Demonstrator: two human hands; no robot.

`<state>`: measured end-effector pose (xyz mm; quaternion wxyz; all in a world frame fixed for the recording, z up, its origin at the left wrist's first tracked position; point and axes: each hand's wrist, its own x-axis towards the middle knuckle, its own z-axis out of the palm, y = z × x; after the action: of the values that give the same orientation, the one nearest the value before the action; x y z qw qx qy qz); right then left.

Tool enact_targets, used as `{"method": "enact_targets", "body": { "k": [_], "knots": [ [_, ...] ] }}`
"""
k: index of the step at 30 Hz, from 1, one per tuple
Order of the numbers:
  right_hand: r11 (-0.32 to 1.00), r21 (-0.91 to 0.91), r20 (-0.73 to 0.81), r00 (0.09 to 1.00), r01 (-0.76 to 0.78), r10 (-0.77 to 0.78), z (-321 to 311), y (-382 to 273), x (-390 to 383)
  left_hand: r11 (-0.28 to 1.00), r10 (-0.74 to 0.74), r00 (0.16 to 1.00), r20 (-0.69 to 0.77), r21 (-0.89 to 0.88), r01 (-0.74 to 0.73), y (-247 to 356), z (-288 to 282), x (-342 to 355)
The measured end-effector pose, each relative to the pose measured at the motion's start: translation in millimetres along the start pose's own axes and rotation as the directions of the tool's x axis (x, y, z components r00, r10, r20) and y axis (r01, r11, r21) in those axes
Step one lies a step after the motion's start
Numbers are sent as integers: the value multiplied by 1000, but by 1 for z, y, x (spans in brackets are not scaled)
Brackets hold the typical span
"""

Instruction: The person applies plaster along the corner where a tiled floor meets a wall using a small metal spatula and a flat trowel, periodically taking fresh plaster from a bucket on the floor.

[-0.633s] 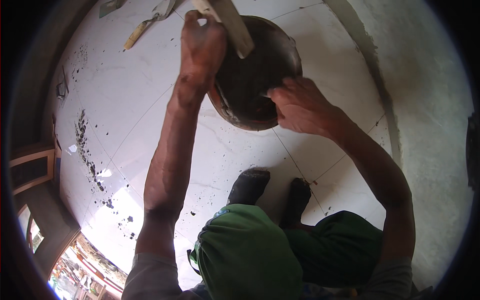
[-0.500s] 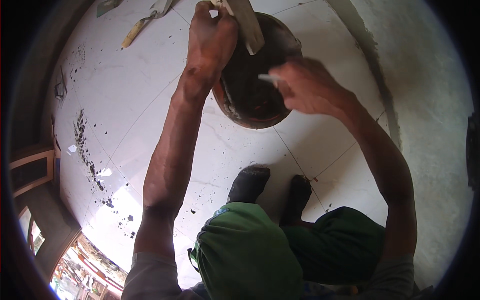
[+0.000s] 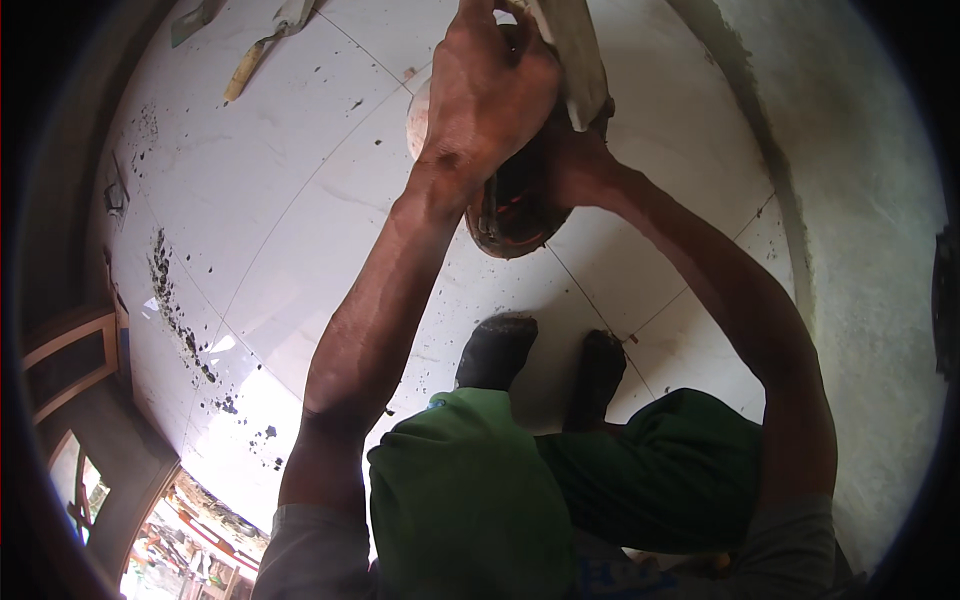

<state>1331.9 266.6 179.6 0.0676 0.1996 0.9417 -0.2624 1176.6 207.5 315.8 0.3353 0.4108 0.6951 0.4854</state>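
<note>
My left hand [image 3: 485, 85] is closed on a pale wooden board [image 3: 575, 75] held over a round, dark-stained container [image 3: 505, 235] of dark material. My right hand [image 3: 580, 170] reaches into the container under the board; its fingers are hidden. A pale rounded object [image 3: 418, 120] shows behind my left hand, mostly covered by it.
Trowels [image 3: 250, 60] lie at the upper left on white floor tiles [image 3: 290, 190], which carry dark crumbs [image 3: 185, 330]. A grey concrete strip [image 3: 855, 320] runs along the right. A wooden frame [image 3: 70, 345] stands at the left. My dark feet [image 3: 495, 350] are below the container.
My left hand and the board have shifted right and now cover much of the container. My right hand, seen with a pale thin object earlier, has moved under the board.
</note>
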Motion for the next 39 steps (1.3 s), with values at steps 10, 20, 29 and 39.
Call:
{"method": "enact_targets", "body": {
  "k": [10,20,29,39],
  "knots": [
    [507,746,369,902,-432,226,-47,-11,-19,983,112,993,-47,-138,-117,-9,-5,3],
    [978,190,-49,994,-90,101,-49,-10,-16,945,42,982,-183,-311,-99,-25,-19,5],
    [706,651,269,955,-278,129,-32,-19,10,939,-8,978,-206,-338,-64,-35,-33,3],
    [-90,964,262,950,-249,173,-87,-23,-50,928,373,909,-184,82,-364,-160,-106,5]
  ]
}}
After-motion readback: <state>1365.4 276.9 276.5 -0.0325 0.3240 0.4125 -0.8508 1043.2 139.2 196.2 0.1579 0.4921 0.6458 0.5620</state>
